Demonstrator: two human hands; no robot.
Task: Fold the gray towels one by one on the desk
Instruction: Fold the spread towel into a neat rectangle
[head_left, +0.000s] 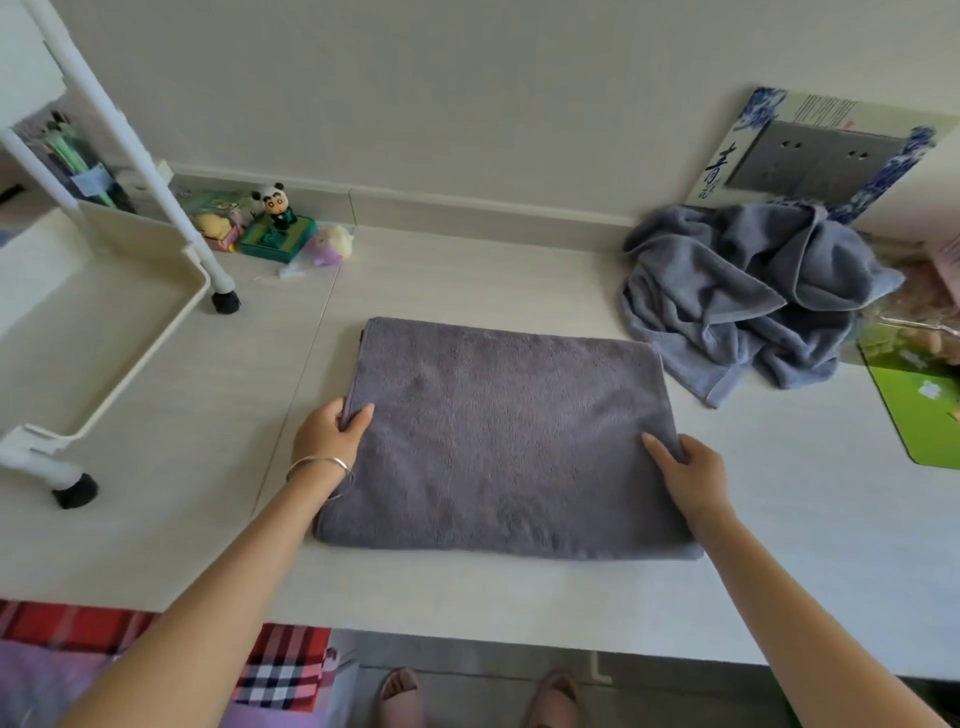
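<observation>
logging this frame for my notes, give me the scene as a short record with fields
surface: pale desk
towel in work: folded gray towel, a flat rectangle mid-desk
left hand: grips the towel's left edge, thumb on top
right hand: grips the towel's right edge, thumb on top
waiting: crumpled towel pile, blue-gray, far right by the wall, not yet folded
other items: white rack at left; panda figure by the wall; green mat at the right edge
</observation>
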